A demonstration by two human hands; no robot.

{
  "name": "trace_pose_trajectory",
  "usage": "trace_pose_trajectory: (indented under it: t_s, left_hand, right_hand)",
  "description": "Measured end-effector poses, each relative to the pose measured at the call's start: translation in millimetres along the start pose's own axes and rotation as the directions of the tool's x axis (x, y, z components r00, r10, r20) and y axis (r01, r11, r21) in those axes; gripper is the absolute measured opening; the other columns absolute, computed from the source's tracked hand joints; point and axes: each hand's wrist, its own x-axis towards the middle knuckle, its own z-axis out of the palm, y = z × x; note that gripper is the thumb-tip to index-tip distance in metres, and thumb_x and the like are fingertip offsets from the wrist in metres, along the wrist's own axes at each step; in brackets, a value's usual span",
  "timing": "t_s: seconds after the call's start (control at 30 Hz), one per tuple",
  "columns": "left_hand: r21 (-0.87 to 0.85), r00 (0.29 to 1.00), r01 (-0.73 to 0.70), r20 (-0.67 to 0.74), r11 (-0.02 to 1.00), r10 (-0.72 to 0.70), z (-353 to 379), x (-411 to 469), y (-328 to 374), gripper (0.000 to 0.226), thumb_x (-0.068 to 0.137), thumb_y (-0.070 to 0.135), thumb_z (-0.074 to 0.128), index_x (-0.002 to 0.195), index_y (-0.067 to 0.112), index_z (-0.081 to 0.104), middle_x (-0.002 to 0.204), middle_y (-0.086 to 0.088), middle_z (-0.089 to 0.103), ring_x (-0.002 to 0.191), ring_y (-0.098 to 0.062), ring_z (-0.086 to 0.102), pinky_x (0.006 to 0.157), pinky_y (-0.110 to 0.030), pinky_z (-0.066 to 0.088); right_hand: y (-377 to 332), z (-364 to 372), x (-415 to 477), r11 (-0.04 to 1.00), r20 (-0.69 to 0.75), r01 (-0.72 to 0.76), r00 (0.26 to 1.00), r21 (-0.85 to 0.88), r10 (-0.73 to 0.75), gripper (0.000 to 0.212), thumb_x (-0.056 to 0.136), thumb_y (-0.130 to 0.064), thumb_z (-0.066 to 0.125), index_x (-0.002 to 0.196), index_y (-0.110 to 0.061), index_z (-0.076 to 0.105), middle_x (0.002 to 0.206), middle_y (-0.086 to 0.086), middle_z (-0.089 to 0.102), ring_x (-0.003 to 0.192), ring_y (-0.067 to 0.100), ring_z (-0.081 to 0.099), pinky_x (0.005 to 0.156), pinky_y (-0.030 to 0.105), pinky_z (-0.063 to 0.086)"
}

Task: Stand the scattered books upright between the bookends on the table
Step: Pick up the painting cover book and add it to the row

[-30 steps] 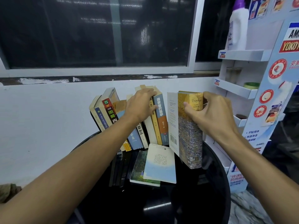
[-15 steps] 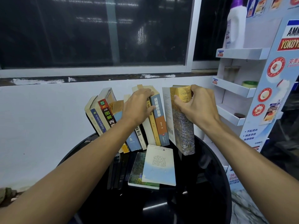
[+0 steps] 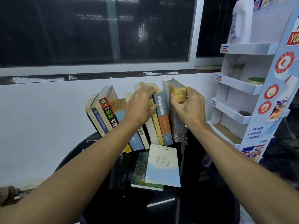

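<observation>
A row of several books (image 3: 105, 113) stands leaning left at the back of the round black table (image 3: 202, 199). My left hand (image 3: 140, 105) lies flat against the spines near the row's right part and props them. My right hand (image 3: 187, 105) grips a thick yellow book (image 3: 178, 126), which stands at the row's right end against a blue-spined book (image 3: 162, 120). Two books lie flat in front: a pale blue one (image 3: 163, 165) on top of a green one (image 3: 139, 172). The bookends are mostly hidden behind the books.
A white wall and dark window run behind the table. To the right stands a cardboard display rack (image 3: 242, 84) with shelves, a white bottle (image 3: 241, 21) on top and a tape roll (image 3: 255, 80). Dark flat things (image 3: 119, 172) lie left of the flat books.
My right hand has moved the yellow book back and left, from the table's middle right to the row's right end. My left hand has stayed on the spines.
</observation>
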Motion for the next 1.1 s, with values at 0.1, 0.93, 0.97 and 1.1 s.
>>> trace_pose_trajectory:
  t_s: [0.1, 0.93, 0.97, 1.1]
  left_hand:
    - [0.003, 1.0, -0.001, 0.002, 1.0, 0.001, 0, 0, 0, 0.056, 0.089, 0.035, 0.075, 0.141, 0.023, 0.056, 0.146, 0.007, 0.054, 0.136, -0.016, 0.047, 0.106, -0.037, 0.044]
    - [-0.011, 1.0, -0.002, 0.008, 1.0, 0.002, 0, -1, 2, 0.056, 0.09, 0.034, 0.074, 0.142, 0.023, 0.054, 0.147, 0.006, 0.053, 0.138, -0.016, 0.045, 0.109, -0.036, 0.04]
    - [-0.012, 1.0, -0.001, 0.01, 1.0, 0.001, 0, -2, 2, 0.056, 0.09, 0.034, 0.074, 0.142, 0.024, 0.054, 0.147, 0.006, 0.053, 0.138, -0.016, 0.045, 0.109, -0.036, 0.04]
    - [-0.009, 1.0, -0.003, 0.015, 1.0, 0.003, -1, -1, 2, 0.056, 0.09, 0.034, 0.074, 0.142, 0.024, 0.054, 0.147, 0.006, 0.053, 0.137, -0.017, 0.045, 0.109, -0.037, 0.04]
  right_hand:
    - [9, 12, -3, 0.999, -0.01, -0.032, 0.999, 0.008, 0.032, 0.033, 0.091, -0.038, 0.068, 0.097, -0.006, 0.065, 0.092, 0.008, 0.066, 0.078, 0.016, 0.055, 0.067, 0.023, 0.037]
    - [28, 13, -27, 0.965, 0.186, -0.158, 0.975, 0.209, 0.12, 0.039, 0.095, -0.047, 0.065, 0.124, -0.021, 0.066, 0.114, -0.008, 0.069, 0.102, 0.006, 0.065, 0.088, 0.02, 0.056]
    - [28, 9, -30, 0.961, 0.221, -0.167, 0.968, 0.222, 0.117, 0.037, 0.096, -0.041, 0.065, 0.127, -0.021, 0.065, 0.115, -0.01, 0.069, 0.103, 0.004, 0.065, 0.085, 0.012, 0.053]
    - [36, 4, -47, 0.968, 0.334, -0.178, 0.936, 0.179, 0.111, 0.036, 0.099, -0.022, 0.064, 0.135, -0.02, 0.06, 0.109, -0.019, 0.064, 0.096, -0.009, 0.057, 0.079, -0.003, 0.044]
